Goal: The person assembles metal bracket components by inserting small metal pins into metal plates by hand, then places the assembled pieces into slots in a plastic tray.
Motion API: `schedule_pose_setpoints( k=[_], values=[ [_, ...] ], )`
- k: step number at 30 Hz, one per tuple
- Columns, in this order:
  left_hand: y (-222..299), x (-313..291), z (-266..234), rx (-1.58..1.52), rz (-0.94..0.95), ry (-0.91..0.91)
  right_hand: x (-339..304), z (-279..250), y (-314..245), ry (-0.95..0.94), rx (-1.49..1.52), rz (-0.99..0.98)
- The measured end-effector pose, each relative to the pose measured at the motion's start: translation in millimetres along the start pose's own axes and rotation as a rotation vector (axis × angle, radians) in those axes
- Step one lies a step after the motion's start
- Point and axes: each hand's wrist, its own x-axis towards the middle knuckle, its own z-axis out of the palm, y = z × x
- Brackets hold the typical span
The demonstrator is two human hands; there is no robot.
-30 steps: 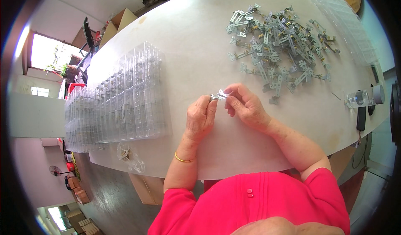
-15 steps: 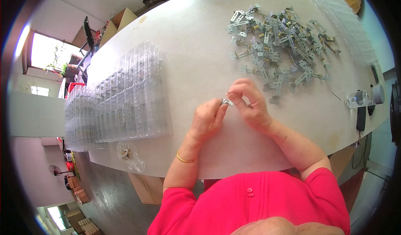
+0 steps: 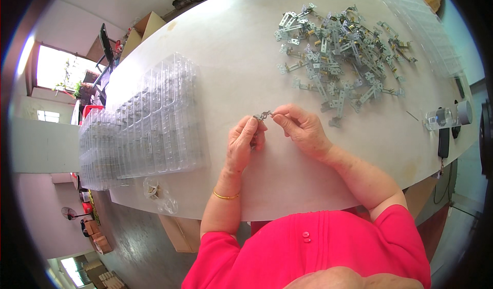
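Over the middle of the table, my left hand (image 3: 245, 141) is closed round a small metal bracket (image 3: 264, 115), whose far end sticks out past the thumb. My right hand (image 3: 304, 130) pinches the right tip of this bracket between thumb and fingers. More metal may sit in the left palm, but the fingers cover most of it. Beyond my right hand lies a loose pile of similar metal brackets (image 3: 341, 53), some with brass-coloured parts.
Clear plastic trays (image 3: 149, 119) with metal parts in them are stacked at the left. By the front edge lies a small plastic bag (image 3: 160, 194). At the right are a clear bottle (image 3: 440, 119), a thin rod (image 3: 412, 115) and more clear trays (image 3: 426, 30).
My left hand has turned and moved slightly left, bringing more of the bracket into view. The right hand has shifted a little left and down, with its fingers now on the bracket's tip.
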Motion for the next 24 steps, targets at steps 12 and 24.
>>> schedule_pose_setpoints(
  k=[12,24],
  values=[
    [1.7,-2.2,7.5,0.729,0.383,0.038,-2.0,-0.9,-4.7,-0.053,0.074,0.133],
    [9.0,-1.0,17.2,0.834,0.579,-0.056,4.3,-11.6,-0.9,-0.204,0.243,0.228]
  ],
)
